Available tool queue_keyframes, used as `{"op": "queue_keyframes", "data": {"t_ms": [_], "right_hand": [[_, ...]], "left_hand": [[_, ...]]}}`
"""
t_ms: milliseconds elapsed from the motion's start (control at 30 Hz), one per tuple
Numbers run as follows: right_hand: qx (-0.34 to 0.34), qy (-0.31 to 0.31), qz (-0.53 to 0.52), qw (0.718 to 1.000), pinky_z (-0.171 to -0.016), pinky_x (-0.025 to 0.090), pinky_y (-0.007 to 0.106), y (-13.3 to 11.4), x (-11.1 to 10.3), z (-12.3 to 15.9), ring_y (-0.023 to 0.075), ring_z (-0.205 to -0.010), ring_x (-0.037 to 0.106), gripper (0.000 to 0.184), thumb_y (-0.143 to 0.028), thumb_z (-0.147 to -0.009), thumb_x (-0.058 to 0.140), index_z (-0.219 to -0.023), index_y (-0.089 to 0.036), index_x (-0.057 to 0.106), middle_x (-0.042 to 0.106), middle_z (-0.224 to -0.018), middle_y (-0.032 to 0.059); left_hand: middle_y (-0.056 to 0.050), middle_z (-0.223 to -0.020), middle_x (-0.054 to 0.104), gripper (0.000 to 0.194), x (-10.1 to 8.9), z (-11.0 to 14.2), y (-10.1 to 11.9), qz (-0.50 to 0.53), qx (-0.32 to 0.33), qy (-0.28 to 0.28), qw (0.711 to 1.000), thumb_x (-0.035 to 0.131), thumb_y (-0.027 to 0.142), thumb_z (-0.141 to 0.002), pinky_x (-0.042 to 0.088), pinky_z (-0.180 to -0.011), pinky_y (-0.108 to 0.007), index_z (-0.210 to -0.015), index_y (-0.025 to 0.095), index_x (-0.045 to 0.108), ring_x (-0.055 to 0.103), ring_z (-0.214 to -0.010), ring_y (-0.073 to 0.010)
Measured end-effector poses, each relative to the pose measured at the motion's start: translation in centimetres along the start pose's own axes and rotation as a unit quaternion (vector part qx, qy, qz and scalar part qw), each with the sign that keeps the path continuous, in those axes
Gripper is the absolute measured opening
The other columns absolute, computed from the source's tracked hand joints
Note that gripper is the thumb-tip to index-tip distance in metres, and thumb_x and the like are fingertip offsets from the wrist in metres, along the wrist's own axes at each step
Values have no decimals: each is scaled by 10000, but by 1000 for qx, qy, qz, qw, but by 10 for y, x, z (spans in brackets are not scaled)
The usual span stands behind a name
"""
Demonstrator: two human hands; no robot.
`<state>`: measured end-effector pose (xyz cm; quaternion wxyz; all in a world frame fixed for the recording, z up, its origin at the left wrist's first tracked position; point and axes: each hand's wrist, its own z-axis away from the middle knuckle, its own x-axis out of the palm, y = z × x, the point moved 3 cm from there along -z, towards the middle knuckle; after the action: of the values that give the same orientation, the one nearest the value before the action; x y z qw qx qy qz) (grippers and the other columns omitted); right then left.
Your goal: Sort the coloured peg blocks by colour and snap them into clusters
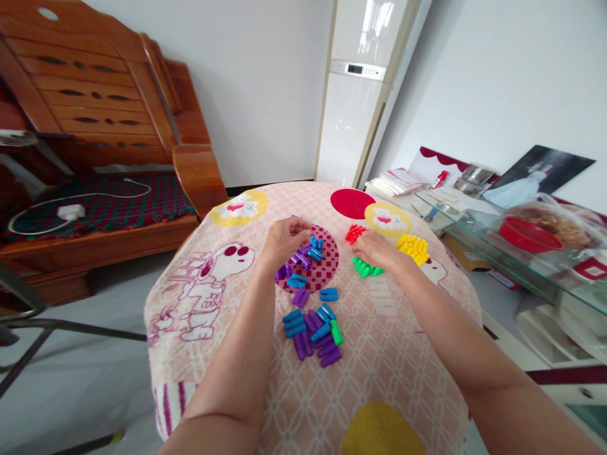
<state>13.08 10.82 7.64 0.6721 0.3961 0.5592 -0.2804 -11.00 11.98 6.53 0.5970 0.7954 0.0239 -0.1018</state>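
Observation:
Small glossy plastic blocks in several colours lie on a round table covered by a patterned cloth (403,373). My left hand (285,241) is over the far side of the mixed blue blocks (314,254) and purple blocks (300,258). Its fingers are bent, with a small gap to the thumb, and I see nothing held. My right hand (374,248) reaches between a red pile (355,233) and a green pile (367,268). Its fingers are drawn together; whatever they hold is hidden. Nearer me is a mixed blue and purple cluster (303,344) with one green block (336,332).
A yellow pile (412,249) sits beside my right wrist. Right of the table, a glass shelf (535,265) bears a red bowl (530,235) and papers. A wooden bench (111,221) with a white charger (71,212) stands left. Behind is a tall white cabinet unit (353,120).

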Motion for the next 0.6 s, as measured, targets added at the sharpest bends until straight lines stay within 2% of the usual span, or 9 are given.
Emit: {"op": "queue_keyframes", "data": {"t_ms": [133, 200, 300, 367, 433, 500, 600], "right_hand": [[-2, -17, -5, 1000, -695, 392, 313, -2, -1, 2, 225, -750, 637, 251, -98, -875, 542, -774, -119, 772, 735, -779, 155], [3, 5, -11, 1000, -702, 394, 311, -10, -9, 8, 221, -770, 633, 260, -112, -900, 531, -796, -111, 768, 733, -811, 160], [14, 75, -71, 995, -674, 377, 293, -35, -27, 27, 205, -784, 625, 217, -178, -918, 571, -815, -135, 757, 731, -846, 128], [25, 84, -160, 983, -606, 337, 271, -58, -33, 43, 162, -677, 595, 224, -253, -910, 623, -737, -166, 734, 705, -732, 60], [18, 48, -248, 967, -555, 289, 254, -83, -30, 59, 125, -585, 548, 256, -337, -867, 697, -663, -182, 702, 650, -617, 3], [8, 16, -290, 957, -531, 247, 253, -103, -19, 71, 112, -549, 511, 272, -392, -787, 783, -648, -181, 683, 615, -577, -19], [1, -4, -331, 944, -523, 226, 250, -119, 2, 84, 106, -545, 486, 243, -357, -728, 831, -684, -181, 669, 597, -586, -37]], "left_hand": [[-45, -768, 739, 260, -1, 0, 2, -8, 0, 0, 1000, 692, 313, -712, 577, -654, -296, -913, 149, 706, 697, -679, -181], [-44, -761, 737, 259, -2, 0, 2, -6, -4, 1, 1000, 697, 314, -707, 574, -652, -293, -906, 148, 705, 694, -673, -179], [-44, -747, 732, 256, -4, 1, 3, -2, -6, 5, 1000, 702, 322, -706, 574, -656, -299, -894, 149, 702, 694, -670, -183], [-42, -740, 728, 256, -5, 2, 5, 0, -8, 9, 1000, 701, 328, -707, 573, -659, -300, -893, 152, 702, 694, -669, -184], [-39, -740, 725, 255, -7, 2, 7, 0, -8, 14, 1000, 699, 329, -707, 571, -657, -300, -893, 154, 702, 690, -662, -182], [-38, -743, 722, 256, -8, 3, 9, 1, -8, 15, 1000, 698, 327, -705, 568, -653, -300, -893, 153, 702, 684, -652, -177], [-36, -742, 720, 258, -8, 3, 10, 6, -13, 13, 1000, 704, 320, -693, 566, -652, -296, -890, 153, 702, 676, -647, -170]]}}
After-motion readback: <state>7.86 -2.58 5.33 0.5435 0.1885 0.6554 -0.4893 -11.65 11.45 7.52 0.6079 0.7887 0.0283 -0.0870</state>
